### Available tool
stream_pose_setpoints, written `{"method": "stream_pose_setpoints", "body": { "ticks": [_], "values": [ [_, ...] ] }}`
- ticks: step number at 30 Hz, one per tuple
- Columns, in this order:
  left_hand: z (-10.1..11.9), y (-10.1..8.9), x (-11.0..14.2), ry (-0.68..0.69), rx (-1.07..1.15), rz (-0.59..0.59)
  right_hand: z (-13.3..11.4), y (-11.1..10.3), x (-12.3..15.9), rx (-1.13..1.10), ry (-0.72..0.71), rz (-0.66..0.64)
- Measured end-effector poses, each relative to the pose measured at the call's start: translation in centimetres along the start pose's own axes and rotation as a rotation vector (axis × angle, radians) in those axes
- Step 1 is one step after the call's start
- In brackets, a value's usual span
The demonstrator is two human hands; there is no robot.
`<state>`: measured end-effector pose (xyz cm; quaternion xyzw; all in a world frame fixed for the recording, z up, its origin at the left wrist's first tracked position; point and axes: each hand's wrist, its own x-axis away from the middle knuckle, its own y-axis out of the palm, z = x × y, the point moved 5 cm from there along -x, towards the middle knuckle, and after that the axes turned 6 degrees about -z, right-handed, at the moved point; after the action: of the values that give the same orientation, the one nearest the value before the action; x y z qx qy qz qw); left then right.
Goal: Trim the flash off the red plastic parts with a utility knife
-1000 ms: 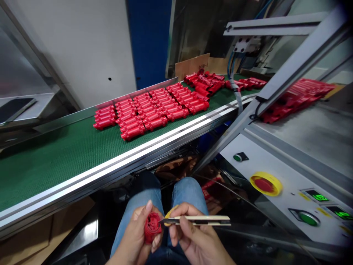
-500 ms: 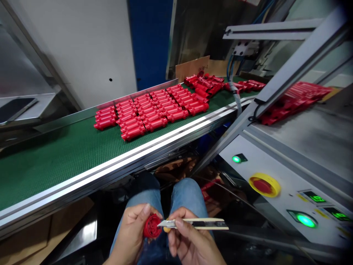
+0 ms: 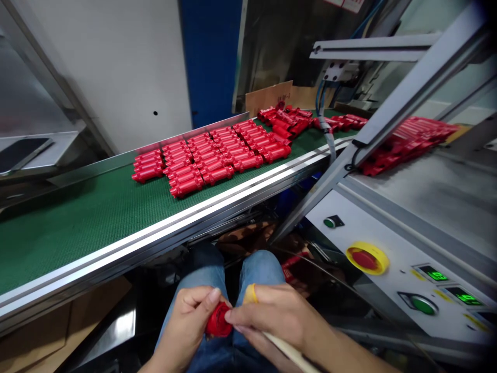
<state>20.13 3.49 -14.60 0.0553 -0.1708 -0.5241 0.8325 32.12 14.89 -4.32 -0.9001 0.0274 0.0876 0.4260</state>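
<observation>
Red ribbed plastic cylinder (image 3: 218, 320) sits above our denim knees (image 3: 264, 269), pinched between our left hand (image 3: 185, 321), fingers curled round it, and our right hand (image 3: 272, 316), fingertips pressed on its end. A cream-handled utility knife (image 3: 288, 353) lies gripped in that right palm. We hold one part; on the green conveyor belt (image 3: 77, 243), dozens of matching red cylinders (image 3: 186, 176), too many to count exactly, lie in tidy rows, a jumbled heap (image 3: 287, 122) beyond.

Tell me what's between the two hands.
In the head view, a red plastic part lies there, touching both the left hand and the right hand, which also grips a utility knife.
</observation>
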Motion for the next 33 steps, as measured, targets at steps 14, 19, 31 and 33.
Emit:
{"method": "stream_pose_setpoints", "body": {
  "ticks": [14, 19, 31, 33],
  "values": [
    [-0.7, 0.1, 0.1, -0.074, 0.088, 0.028, -1.7, 0.3, -0.8, -0.011, -0.149, -0.085],
    [0.6, -1.0, 0.2, 0.005, 0.032, 0.068, 0.3, 1.6, 1.2, -0.416, 0.200, -0.194],
    [2.0, -0.8, 0.2, 0.172, -0.197, 0.047, 2.2, 5.6, 0.6, -0.621, 0.609, -0.046],
    [2.2, -0.9, 0.3, 0.244, -0.190, 0.103, 1.9, 5.0, 0.1, -0.411, 0.540, -0.016]
  ]
}}
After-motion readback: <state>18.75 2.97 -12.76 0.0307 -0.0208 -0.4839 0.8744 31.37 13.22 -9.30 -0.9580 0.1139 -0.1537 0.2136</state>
